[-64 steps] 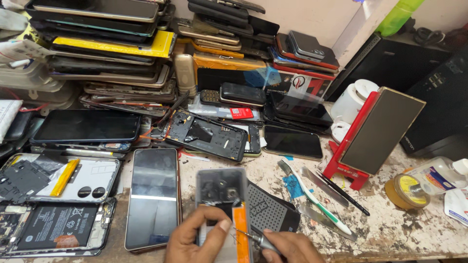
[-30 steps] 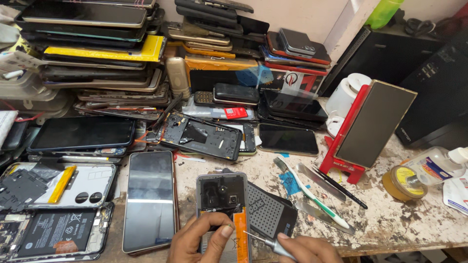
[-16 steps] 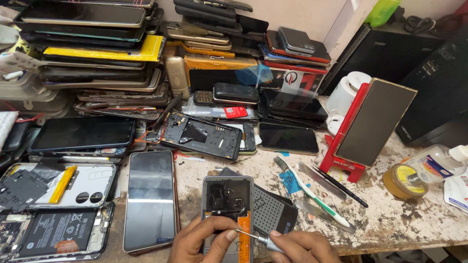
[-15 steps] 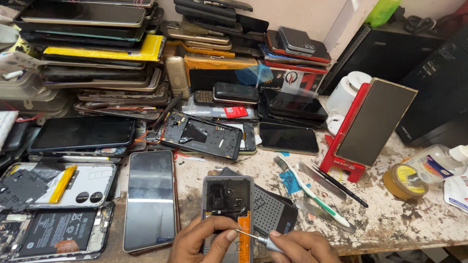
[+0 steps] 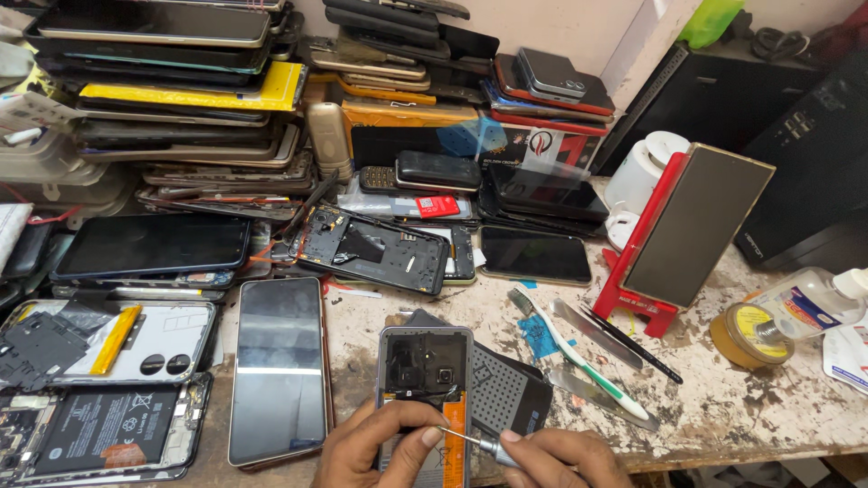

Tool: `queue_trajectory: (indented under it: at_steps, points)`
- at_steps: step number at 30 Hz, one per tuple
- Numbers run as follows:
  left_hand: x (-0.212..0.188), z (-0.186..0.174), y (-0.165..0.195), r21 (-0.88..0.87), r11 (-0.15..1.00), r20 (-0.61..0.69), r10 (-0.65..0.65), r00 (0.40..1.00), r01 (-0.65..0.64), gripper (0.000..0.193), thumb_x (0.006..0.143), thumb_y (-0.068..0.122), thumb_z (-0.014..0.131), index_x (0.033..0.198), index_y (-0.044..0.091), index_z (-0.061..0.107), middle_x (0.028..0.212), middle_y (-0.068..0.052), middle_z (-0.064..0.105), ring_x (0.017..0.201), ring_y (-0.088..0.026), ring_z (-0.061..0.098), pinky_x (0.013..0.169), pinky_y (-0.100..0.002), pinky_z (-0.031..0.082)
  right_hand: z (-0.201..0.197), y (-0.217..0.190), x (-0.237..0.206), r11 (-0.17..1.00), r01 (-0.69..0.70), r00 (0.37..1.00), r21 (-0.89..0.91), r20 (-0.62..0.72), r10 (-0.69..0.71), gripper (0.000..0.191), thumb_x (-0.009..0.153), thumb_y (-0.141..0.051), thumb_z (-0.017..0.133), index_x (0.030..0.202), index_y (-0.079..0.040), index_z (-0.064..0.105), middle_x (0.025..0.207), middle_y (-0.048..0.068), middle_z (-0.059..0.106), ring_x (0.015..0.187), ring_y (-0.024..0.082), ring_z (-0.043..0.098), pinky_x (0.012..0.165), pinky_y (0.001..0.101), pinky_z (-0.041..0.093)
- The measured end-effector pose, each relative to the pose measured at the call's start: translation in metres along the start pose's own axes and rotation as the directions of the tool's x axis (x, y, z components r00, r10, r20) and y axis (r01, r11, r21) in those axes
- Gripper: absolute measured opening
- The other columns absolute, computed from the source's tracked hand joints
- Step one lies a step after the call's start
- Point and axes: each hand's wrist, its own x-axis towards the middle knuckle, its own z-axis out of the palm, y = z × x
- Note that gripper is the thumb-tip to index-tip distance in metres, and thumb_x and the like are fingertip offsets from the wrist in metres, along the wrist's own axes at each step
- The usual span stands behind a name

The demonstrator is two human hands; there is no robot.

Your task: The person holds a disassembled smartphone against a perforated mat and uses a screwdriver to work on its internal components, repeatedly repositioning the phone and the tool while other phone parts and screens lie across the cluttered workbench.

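Observation:
An opened phone (image 5: 425, 366) with its back off lies at the bench's front edge, showing a camera module and an orange strip. My left hand (image 5: 375, 447) grips its lower part, thumb and fingers on the frame. My right hand (image 5: 561, 459) holds a thin screwdriver (image 5: 470, 441), its tip touching the phone just under the camera area. A dark perforated pad (image 5: 506, 398) lies under the phone's right side.
Stacks of phones and screens (image 5: 181, 99) fill the back and left. A black-screened phone (image 5: 278, 370) lies left of my hands. A toothbrush (image 5: 579, 361), metal blades, a red stand with a phone (image 5: 687, 226), a tape roll (image 5: 746, 334) and a bottle (image 5: 805, 303) sit right.
The view shifted slightly. My left hand slid up the phone and the screwdriver tip moved up onto the phone's inside below the camera.

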Motion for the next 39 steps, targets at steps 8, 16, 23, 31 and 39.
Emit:
queue_trajectory:
  at_steps: [8,16,23,31,39]
  points:
    - [0.002,-0.002,0.006,0.015,0.999,0.029,-0.053,0.998,0.053,0.019,0.085,0.018,0.079,0.102,0.014,0.085,0.103,-0.008,0.076,0.103,-0.021,0.076,0.089,-0.036,0.063,-0.006,0.000,0.006,0.999,0.045,0.999,-0.015,0.031,-0.044,0.038,0.070,-0.023,0.090,0.105,-0.027,0.079,0.093,-0.005,0.070,0.083,0.010,0.073,0.077,0.0300,0.059]
    - [0.002,-0.005,0.014,-0.097,0.995,-0.023,-0.025,0.999,0.023,0.086,0.080,0.004,0.063,0.158,0.023,0.035,0.135,-0.015,0.068,0.121,-0.025,0.068,0.105,-0.036,0.048,-0.019,-0.022,0.041,0.994,0.090,0.995,-0.057,-0.039,-0.093,0.036,0.075,-0.017,0.088,0.107,-0.029,0.078,0.103,-0.005,0.069,0.094,0.011,0.072,0.087,0.0332,0.060]
    - [0.006,-0.013,0.009,0.100,0.971,0.080,-0.224,0.971,0.216,0.113,0.077,0.012,0.064,0.167,0.034,-0.002,0.130,-0.016,0.074,0.108,-0.026,0.074,0.098,-0.031,0.057,-0.027,-0.056,0.088,0.986,0.162,0.978,0.037,0.129,-0.165,0.044,0.070,-0.006,0.086,0.112,-0.018,0.078,0.106,0.006,0.067,0.085,0.016,0.073,0.074,0.0321,0.061]
    - [0.006,-0.020,0.001,0.073,0.994,0.128,-0.086,0.988,0.077,0.109,0.082,0.014,0.064,0.167,0.029,-0.003,0.130,-0.020,0.073,0.107,-0.031,0.079,0.094,-0.034,0.057,-0.016,-0.072,0.100,0.984,0.176,0.975,0.031,0.132,-0.179,0.048,0.068,-0.004,0.084,0.113,-0.019,0.078,0.105,0.004,0.068,0.083,0.015,0.073,0.073,0.0309,0.061]
    - [0.006,-0.022,-0.008,0.075,0.997,0.143,-0.023,0.989,0.012,0.105,0.082,0.011,0.063,0.166,0.027,0.001,0.128,-0.022,0.071,0.108,-0.033,0.078,0.095,-0.036,0.057,-0.015,-0.077,0.101,0.988,0.146,0.958,0.058,0.241,-0.155,0.046,0.075,-0.008,0.084,0.118,-0.021,0.076,0.111,0.004,0.067,0.094,0.017,0.074,0.078,0.0308,0.063]
